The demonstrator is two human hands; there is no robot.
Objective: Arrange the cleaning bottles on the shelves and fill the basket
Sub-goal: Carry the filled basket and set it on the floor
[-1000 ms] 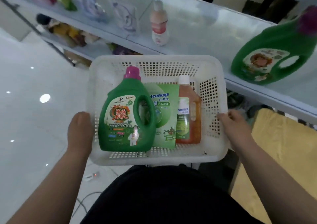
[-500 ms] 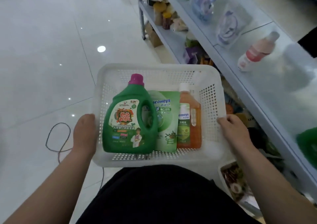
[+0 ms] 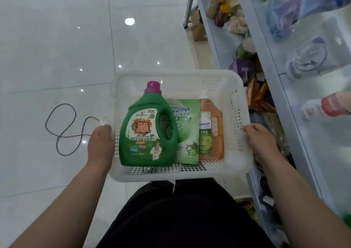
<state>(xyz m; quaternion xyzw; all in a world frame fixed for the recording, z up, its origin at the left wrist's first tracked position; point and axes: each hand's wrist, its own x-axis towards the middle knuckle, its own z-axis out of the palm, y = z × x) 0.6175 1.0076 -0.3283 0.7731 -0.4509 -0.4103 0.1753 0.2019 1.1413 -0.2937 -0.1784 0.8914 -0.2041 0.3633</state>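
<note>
Carrying a loaded basket past shelving, so it's mostly about keeping it level and not clipping anything.

The biggest thing around is the glossy tiled floor point(image 3: 57, 39) on the left, then the white shelves point(image 3: 296, 126) running down the right side. Held out in front of the body, between the two, is the white plastic basket point(image 3: 180, 76). Lying side by side in it are a big green detergent jug point(image 3: 148, 130) on the left, a green refill pouch point(image 3: 187, 134) in the middle and an amber bottle point(image 3: 210, 134) on the right. The left hand point(image 3: 99, 145) grips the left rim and the right hand point(image 3: 260, 143) grips the right rim. The fingers go under the edge, where I can't see them.

The jug looks like the heavy one and it sits left, so I'd brace that side. There's spare room at the far end, so any tilt forward probably sends everything sliding.

As for edges, the basket's right corner is just beside the shelf front, with packets on the lower shelf close below it. A pink-and-white bottle point(image 3: 322, 108) lies on the upper shelf. All the free room is to the left, but there's a looped cord point(image 3: 59, 136) on the floor there, so mind your feet.
</note>
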